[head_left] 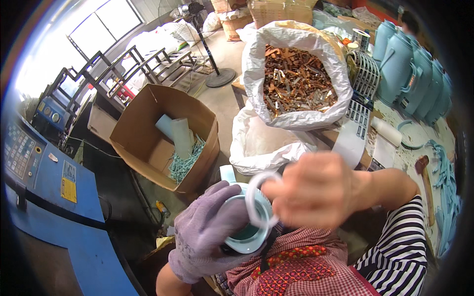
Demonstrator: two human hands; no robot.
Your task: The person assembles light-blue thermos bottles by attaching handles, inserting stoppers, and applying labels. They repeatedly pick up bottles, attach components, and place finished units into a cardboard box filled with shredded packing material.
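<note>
My left hand [202, 234], in a grey-purple knit glove, grips a light blue plastic jug body [243, 246] by its side, close to my lap. The jug's round mouth faces up toward me, and its inside looks darker green-blue. My bare right hand [318, 190] is blurred by motion, with its fingers closed on a white plastic ring [251, 200]. This ring is tilted at the right side of the jug's mouth, overlapping it in view. Whether the two touch, I cannot tell.
A cardboard box [131, 123] with plastic pieces and blue-green scraps stands left of centre. Ahead is a white sack [254, 74] of brownish strips. Several blue jugs [396, 64] and a hammer [422, 170] are on the right-hand table. A blue machine [44, 182] stands left.
</note>
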